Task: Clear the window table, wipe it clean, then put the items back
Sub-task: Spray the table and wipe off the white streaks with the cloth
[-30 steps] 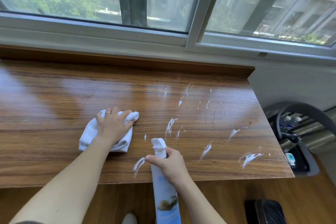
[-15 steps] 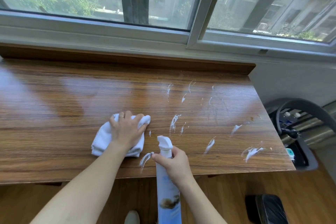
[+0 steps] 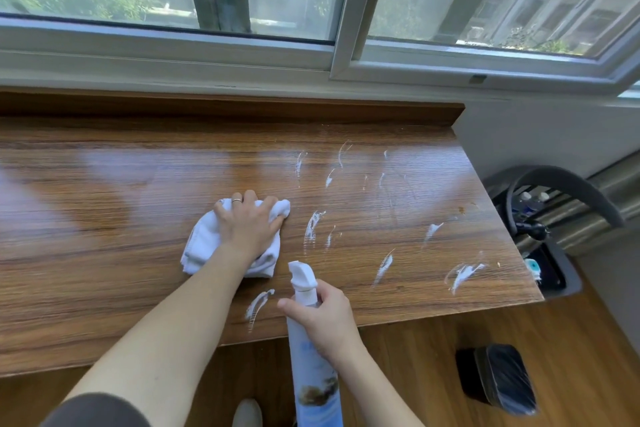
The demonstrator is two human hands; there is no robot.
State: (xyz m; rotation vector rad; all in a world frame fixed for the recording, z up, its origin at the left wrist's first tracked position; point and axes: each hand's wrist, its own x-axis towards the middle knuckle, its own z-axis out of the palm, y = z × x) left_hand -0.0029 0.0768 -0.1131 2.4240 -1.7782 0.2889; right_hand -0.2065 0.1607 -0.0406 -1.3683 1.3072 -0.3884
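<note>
The wooden window table (image 3: 104,218) carries nothing but white foam streaks (image 3: 313,224) across its right half. My left hand (image 3: 247,224) presses flat on a bunched white cloth (image 3: 201,246) near the table's middle, just left of the foam. My right hand (image 3: 323,317) grips a pale blue spray bottle (image 3: 311,367) by its neck at the front edge. The bottle's white nozzle (image 3: 302,276) points away from me over the table.
A window and its sill (image 3: 242,55) run along the far side. A dark basket with a curved handle (image 3: 554,218) holding small items stands right of the table. A black wrapped object (image 3: 498,383) lies on the wood floor. A shoe tip (image 3: 246,412) shows below.
My left hand has slid the cloth to the right, close to the foam streaks. The hand with the spray bottle has stayed at the front edge.
</note>
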